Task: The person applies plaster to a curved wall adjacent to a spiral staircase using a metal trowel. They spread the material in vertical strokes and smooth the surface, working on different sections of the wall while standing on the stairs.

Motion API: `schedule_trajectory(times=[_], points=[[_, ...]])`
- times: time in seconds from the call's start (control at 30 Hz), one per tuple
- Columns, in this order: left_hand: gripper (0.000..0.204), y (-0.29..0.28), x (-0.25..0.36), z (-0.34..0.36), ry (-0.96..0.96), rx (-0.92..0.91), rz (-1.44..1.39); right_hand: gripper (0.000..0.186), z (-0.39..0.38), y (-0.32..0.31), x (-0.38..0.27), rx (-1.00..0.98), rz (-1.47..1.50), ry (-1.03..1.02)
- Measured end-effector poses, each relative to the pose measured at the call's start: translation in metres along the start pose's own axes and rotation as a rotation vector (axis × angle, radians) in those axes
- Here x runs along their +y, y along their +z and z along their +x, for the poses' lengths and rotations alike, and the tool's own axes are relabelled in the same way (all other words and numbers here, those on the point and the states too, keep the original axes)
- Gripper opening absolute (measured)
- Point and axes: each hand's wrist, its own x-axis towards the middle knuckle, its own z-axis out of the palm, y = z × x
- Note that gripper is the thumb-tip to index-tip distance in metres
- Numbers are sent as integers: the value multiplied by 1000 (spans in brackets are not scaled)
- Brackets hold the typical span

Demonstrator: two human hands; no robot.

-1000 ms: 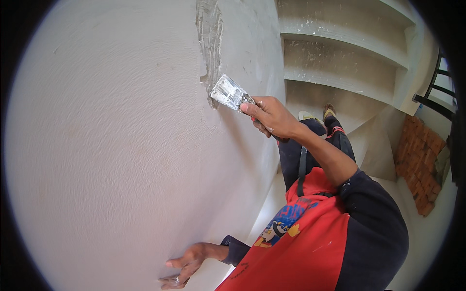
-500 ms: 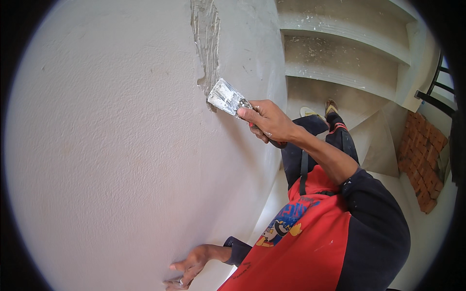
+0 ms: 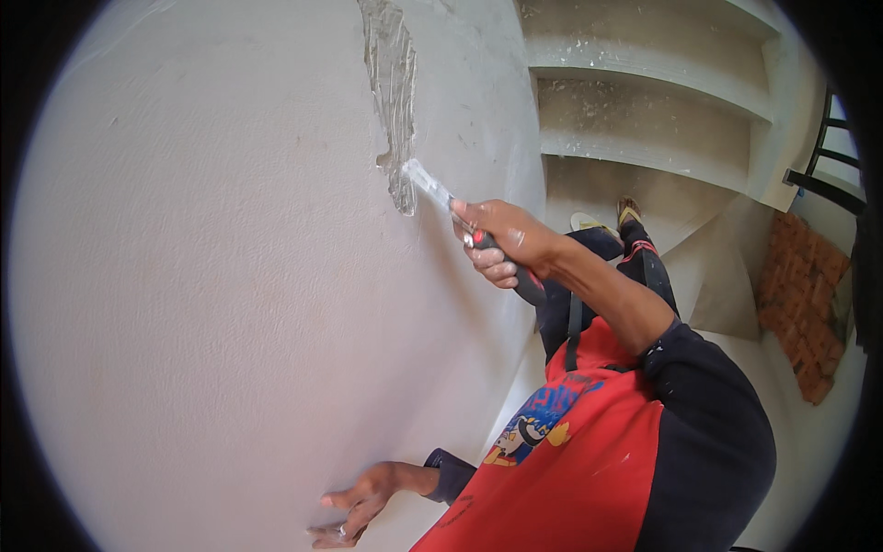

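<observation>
My right hand (image 3: 501, 241) is closed round the black and red handle of a putty knife (image 3: 429, 188). The knife's blade, smeared white, is turned nearly edge-on and meets the wall at the lower part of a rough grey patch (image 3: 394, 83). This patch runs up the wall as a ridged strip of exposed or wet-looking material; I cannot tell which. Lower down, my left hand (image 3: 354, 511) rests against the white wall (image 3: 230, 304) with its fingers spread, a ring on one finger. Nothing is in it.
Paint-spotted concrete steps (image 3: 644, 115) rise ahead on the right. My sandaled feet (image 3: 629, 212) stand on the landing below them. A black metal railing (image 3: 825, 191) and a stack of reddish bricks (image 3: 800, 304) are at the far right.
The putty knife has turned from showing its broad face to nearly edge-on, uncovering the patch's lower end. My right hand has rolled with it. My left hand stays in place.
</observation>
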Motion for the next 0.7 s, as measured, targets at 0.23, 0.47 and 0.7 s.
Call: schedule_trajectory(times=[0.23, 0.47, 0.7], points=[[49, 0, -5, -6, 33, -53, 67, 46, 11, -3, 10, 284, -326, -265], [49, 0, -6, -9, 2, -103, 97, 45, 21, -1, 29, 244, -398, -280], [51, -1, -5, -8, -33, -113, 41, 48, 20, 4, 26, 272, -415, -311]])
